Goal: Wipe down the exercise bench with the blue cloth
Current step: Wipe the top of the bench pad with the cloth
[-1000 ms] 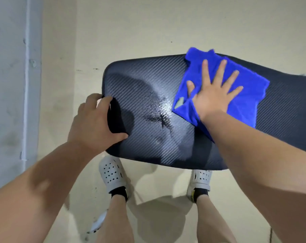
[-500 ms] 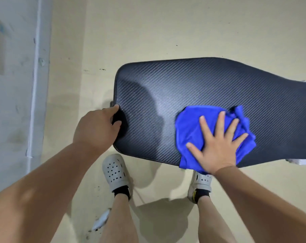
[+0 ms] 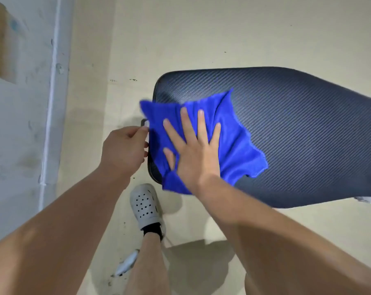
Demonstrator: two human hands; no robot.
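The black exercise bench pad (image 3: pixel 297 133) with a carbon-weave pattern runs from the centre to the right edge. A blue cloth (image 3: pixel 233 145) lies spread over the pad's left end and hangs past its left and near edges. My right hand (image 3: pixel 193 150) presses flat on the cloth with straight, spread fingers. My left hand (image 3: pixel 125 152) sits just left of the pad's end, fingers curled around a dark handle (image 3: pixel 143 122) that sticks out there; most of the handle is hidden.
A beige floor surrounds the bench. A pale wall with a white vertical pipe (image 3: pixel 50 107) stands to the left. My left foot in a white perforated clog (image 3: pixel 145 206) is below the bench end. A small white object (image 3: pixel 127 262) lies on the floor.
My right hand slid the cloth from the near middle of the pad to its left end, where it spread out. My left hand shifted off the pad edge to the handle.
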